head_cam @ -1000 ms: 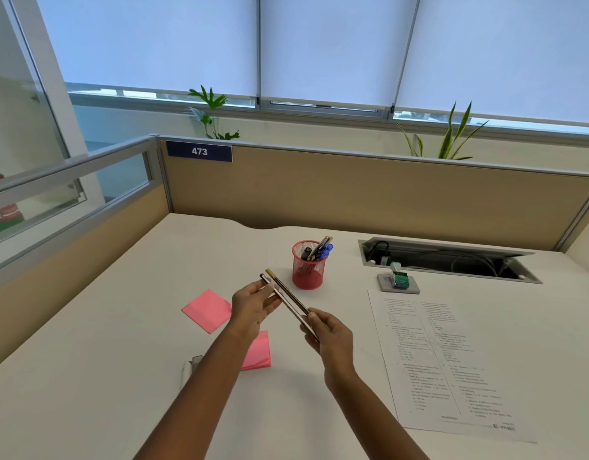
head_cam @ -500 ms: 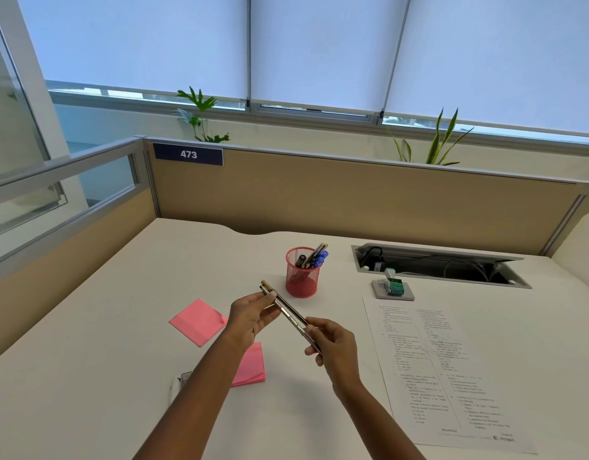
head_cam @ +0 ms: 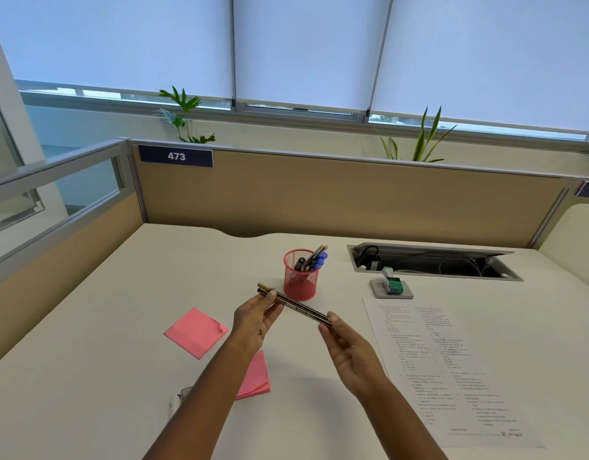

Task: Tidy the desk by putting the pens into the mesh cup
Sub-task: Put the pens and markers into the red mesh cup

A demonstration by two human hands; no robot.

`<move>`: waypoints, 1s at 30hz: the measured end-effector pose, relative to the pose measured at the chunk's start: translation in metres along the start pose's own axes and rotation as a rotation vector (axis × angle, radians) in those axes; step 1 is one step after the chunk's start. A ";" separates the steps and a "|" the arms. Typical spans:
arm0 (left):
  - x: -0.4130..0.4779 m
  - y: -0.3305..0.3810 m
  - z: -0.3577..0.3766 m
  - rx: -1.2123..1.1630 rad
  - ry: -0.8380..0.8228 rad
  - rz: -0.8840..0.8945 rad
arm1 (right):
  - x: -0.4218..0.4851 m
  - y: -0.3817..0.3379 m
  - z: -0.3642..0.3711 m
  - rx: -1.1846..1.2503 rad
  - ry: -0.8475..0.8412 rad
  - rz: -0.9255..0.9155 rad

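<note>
Two dark pencils with gold ends (head_cam: 298, 306) lie side by side in the air just in front of the red mesh cup (head_cam: 301, 278). My left hand (head_cam: 255, 322) pinches them near their upper left end. My right hand (head_cam: 347, 348) holds their lower right end with fingertips. The cup stands on the white desk (head_cam: 120, 327) and holds several pens, some with blue caps, leaning to the right.
Two pink sticky-note pads (head_cam: 195, 332) (head_cam: 255, 376) lie left of and under my left forearm. A printed sheet (head_cam: 449, 370) lies at right. Behind it are a small grey base with a green device (head_cam: 391, 287) and an open cable tray (head_cam: 432, 262). Partitions close the back and left.
Both hands have held the pencils throughout. The pencils have tilted flatter and my right hand has slid to their lower end. The camera has shifted slightly.
</note>
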State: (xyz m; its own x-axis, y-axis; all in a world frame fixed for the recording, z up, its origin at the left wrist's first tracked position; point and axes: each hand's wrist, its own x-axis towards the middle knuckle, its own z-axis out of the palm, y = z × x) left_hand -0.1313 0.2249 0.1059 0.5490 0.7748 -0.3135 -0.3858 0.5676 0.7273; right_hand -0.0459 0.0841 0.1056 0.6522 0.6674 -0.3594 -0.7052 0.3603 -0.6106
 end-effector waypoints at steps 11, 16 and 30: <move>0.005 -0.014 0.003 -0.023 -0.025 0.043 | 0.020 -0.022 0.018 -0.216 0.030 -0.195; 0.017 -0.023 -0.009 0.886 0.052 0.414 | 0.036 -0.058 0.044 -0.383 -0.051 -0.437; 0.052 -0.092 -0.067 2.014 -0.062 0.582 | 0.107 -0.084 0.089 -1.311 -0.017 -0.909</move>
State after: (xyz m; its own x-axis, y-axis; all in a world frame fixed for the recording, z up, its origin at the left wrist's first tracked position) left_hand -0.1164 0.2313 -0.0183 0.7246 0.6775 0.1264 0.6446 -0.7311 0.2234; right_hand 0.0582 0.1827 0.1811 0.6943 0.5630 0.4483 0.6210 -0.1537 -0.7686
